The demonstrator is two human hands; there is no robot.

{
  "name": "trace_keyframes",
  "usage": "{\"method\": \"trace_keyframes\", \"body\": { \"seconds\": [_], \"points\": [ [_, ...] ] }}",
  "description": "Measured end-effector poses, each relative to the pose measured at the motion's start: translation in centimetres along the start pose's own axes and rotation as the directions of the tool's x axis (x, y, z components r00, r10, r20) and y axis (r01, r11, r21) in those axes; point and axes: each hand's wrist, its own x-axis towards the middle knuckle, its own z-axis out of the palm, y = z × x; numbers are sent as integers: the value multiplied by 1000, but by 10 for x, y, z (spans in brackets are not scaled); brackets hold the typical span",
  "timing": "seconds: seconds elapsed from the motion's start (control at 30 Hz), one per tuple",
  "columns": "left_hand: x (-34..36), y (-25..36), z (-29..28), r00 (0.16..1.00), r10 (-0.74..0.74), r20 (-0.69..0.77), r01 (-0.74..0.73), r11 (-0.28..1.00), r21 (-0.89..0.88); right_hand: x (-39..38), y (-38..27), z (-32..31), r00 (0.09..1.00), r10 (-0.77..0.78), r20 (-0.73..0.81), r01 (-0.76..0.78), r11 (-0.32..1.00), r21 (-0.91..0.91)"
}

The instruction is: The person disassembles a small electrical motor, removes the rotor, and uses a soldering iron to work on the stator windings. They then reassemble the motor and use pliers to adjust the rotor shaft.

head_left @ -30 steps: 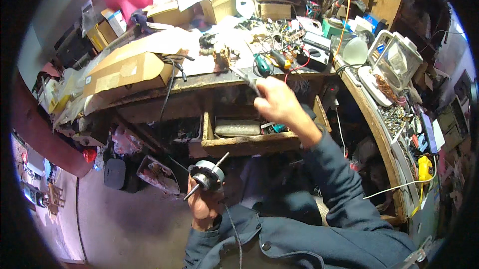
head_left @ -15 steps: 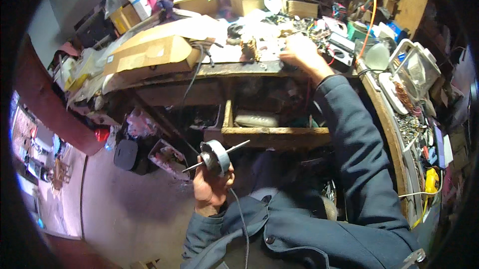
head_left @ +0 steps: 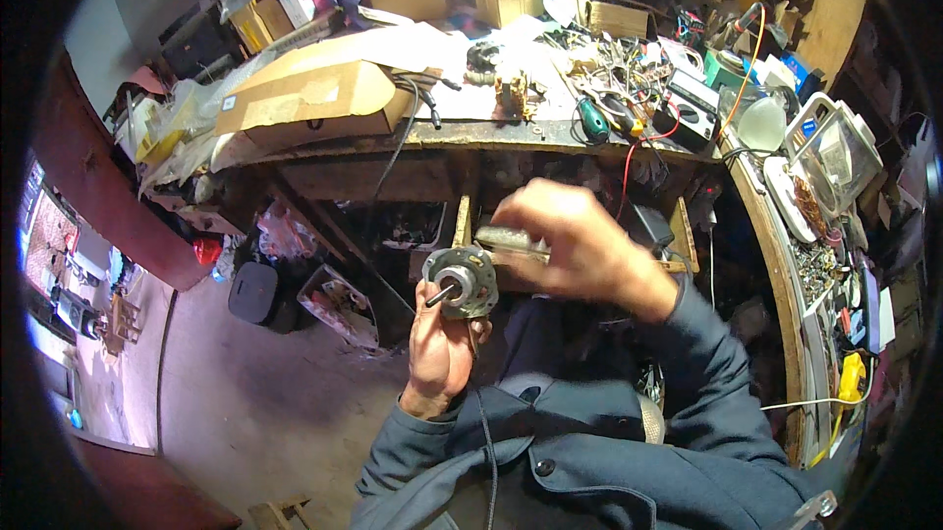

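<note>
My left hand (head_left: 437,368) is closed around a round metal motor (head_left: 462,279), raised in front of the bench's lower shelf. Its flanged face is turned up, and a thin shaft sticks out of the middle. A dark cord (head_left: 484,427) hangs from below the hand across my jacket. Just right of the motor and above it, my right hand (head_left: 580,245) is curled and blurred by motion. Whether anything sits in its fingers I cannot make out. Behind those fingers shows a pale, long object (head_left: 513,239) on the lower shelf, partly hidden.
A workbench (head_left: 442,135) runs across the front, with a flattened cardboard box (head_left: 314,98), pliers-like tools and a green-handled tool (head_left: 592,121). A side bench (head_left: 761,235) on the right carries loose parts and a plastic housing (head_left: 835,152). Below left stand a dark bin (head_left: 257,294) and a box (head_left: 339,304).
My right hand has come back from the benchtop to beside the motor. My left hand has turned the motor, so its shaft now points up toward me. The view has shifted slightly.
</note>
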Motion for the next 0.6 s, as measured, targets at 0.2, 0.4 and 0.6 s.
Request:
{"method": "trace_keyframes", "body": {
  "seconds": [0.2,0.4,0.6],
  "points": [
    [-11,1,39,986,143,89,-158,969,191,-34,-48,51,989,107,-98,-116,990,-84],
    [-5,-9,39,985,145,95,-160,970,182,-47,-38,62,961,53,-271,-83,992,-99],
    [-2,-12,33,978,170,119,-193,955,225,-56,-28,53,961,24,-276,-24,1000,3]
  ]
}}
